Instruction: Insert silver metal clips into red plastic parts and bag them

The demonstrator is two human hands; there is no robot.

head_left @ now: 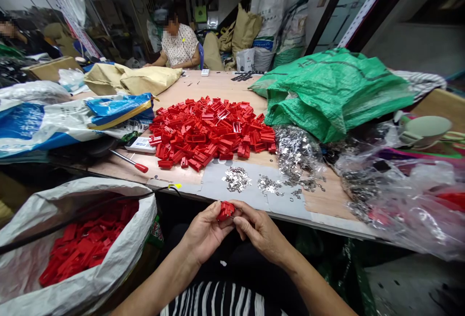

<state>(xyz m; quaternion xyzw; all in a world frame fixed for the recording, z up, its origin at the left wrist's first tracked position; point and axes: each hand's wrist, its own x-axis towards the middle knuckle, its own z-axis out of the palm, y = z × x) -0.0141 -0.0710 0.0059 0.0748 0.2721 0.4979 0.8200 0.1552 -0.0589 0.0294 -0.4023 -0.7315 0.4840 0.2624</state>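
Observation:
My left hand [204,233] and my right hand [258,229] meet just below the table's front edge, above my lap. Together they pinch one small red plastic part [225,209], fingers closed round it. On the table in front lies a big heap of the same red plastic parts [210,129]. Two little piles of small silver metal pieces [237,178] sit on a grey sheet near the edge, close to my hands.
A white sack [119,248] holding red parts stands open at my lower left. A red-handled screwdriver [132,162], a green bag [327,88], clear bags of metal pieces [399,195] and blue-white sacks [72,117] crowd the table. Another person [178,45] sits at the far end.

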